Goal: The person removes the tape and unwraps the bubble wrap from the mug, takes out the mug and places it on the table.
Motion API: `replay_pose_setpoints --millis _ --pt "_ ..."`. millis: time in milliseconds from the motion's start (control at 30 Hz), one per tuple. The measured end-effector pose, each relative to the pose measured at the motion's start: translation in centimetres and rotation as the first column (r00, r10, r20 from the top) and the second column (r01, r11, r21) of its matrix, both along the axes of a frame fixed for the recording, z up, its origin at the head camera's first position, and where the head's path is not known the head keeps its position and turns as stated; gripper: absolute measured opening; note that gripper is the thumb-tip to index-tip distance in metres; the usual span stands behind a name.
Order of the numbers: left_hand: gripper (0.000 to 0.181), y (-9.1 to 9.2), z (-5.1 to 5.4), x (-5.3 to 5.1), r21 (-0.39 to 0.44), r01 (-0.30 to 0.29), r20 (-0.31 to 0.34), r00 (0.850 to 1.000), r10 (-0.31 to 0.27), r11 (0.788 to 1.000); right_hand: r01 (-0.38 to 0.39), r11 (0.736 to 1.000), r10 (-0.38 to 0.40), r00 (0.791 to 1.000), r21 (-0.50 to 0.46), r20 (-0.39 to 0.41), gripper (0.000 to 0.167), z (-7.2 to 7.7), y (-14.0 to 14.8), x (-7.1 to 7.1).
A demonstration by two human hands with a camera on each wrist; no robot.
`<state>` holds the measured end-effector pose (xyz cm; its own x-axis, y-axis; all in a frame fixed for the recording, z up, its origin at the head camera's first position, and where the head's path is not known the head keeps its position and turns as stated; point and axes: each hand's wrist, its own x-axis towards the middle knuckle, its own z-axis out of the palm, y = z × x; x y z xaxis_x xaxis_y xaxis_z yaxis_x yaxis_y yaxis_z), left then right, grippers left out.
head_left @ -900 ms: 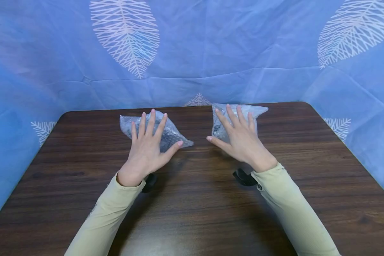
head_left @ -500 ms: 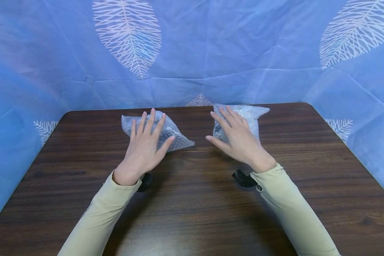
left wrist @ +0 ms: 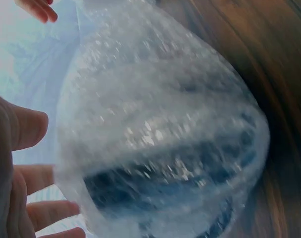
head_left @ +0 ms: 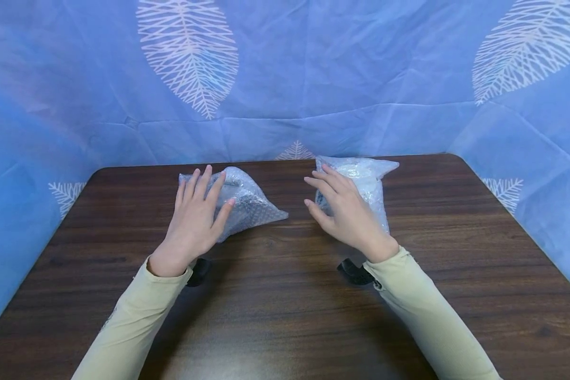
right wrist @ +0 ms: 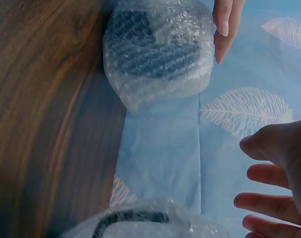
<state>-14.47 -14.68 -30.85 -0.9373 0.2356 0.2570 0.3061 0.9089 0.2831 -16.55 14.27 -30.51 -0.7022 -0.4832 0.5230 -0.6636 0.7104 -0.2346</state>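
Over the left part of the table (head_left: pixel 275 311), the left hand (head_left: pixel 190 224) holds its fingers nearly straight and slightly spread, the thumb well out to the side, gripping nothing; behind them lies the left bundle (head_left: pixel 254 206), wrapped in bubble wrap, and whether the fingertips touch it cannot be told. The right hand (head_left: pixel 349 214) has its fingers gently bent and closer together, the thumb apart, its grasp likewise free of any object, in front of the right bundle (head_left: pixel 372 182), also bubble-wrapped, near the table's far edge; contact there is equally unclear. Each hand covers part of its bundle from the head camera. In the left wrist view the wrap fills the middle, and a dark, bluish shape shows through it, too blurred to name; the right wrist view cuts off the right bundle at the bottom, leaving a dark curve visible inside. Beside the cuffs sit a left black piece (head_left: pixel 198 272) and a right black piece (head_left: pixel 353 272), each partly hidden by the wrist. Beyond the table hangs a blue cloth (head_left: pixel 342 63) with white leaf prints, some cropped by the frame
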Motion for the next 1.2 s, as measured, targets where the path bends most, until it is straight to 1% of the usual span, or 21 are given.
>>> replay_pose_setpoints --millis 133,267,400,500,633,833,967,1067,1200 --pt "0.061 -0.6 -0.2 -0.2 0.008 -0.003 0.017 1.000 0.002 1.000 -0.022 1.000 0.022 1.000 -0.001 -0.017 0.040 -0.3 -0.4 0.0" --pt "0.068 -1.0 -0.3 -0.5 0.010 -0.014 0.041 0.999 0.013 1.000 -0.038 0.999 0.038 0.999 0.001 -0.007 0.040 -0.7 -0.6 0.1" --pt "0.074 -1.4 -0.5 -0.8 0.018 -0.023 0.070 0.997 0.022 1.000 -0.036 0.999 0.036 0.999 0.009 0.000 0.040 -0.9 -0.7 0.2" --pt "0.077 -1.7 -0.7 -1.0 0.037 -0.018 0.092 0.996 0.014 0.999 -0.034 0.999 0.034 0.999 0.000 -0.005 0.039 -1.1 -0.7 0.2" --pt "0.080 -1.9 -0.8 -1.2 0.062 -0.011 0.101 0.995 0.005 0.998 -0.032 0.999 0.031 0.999 -0.015 -0.012 0.038 -1.1 -0.6 0.3" --pt "0.080 -1.8 -0.7 -1.2 0.080 -0.001 0.096 0.995 -0.006 0.997 -0.045 0.999 0.045 0.999 -0.012 -0.030 0.038 -1.2 -0.7 0.5" --pt "0.079 -1.7 -0.6 -1.2 0.073 -0.007 0.084 0.996 0.001 0.997 -0.053 0.999 0.052 0.998 -0.013 -0.045 0.038 -1.3 -0.8 0.5" --pt "0.079 -1.6 -0.6 -1.2 0.068 -0.014 0.057 0.998 0.010 0.998 -0.055 0.998 0.054 0.997 -0.015 -0.058 0.037 -1.4 -0.9 0.5" --pt "0.076 -1.4 -0.6 -1.3 0.074 -0.022 0.005 1.000 0.021 0.997 -0.053 0.999 0.053 0.997 -0.008 -0.062 0.037 -1.5 -1.0 0.6"
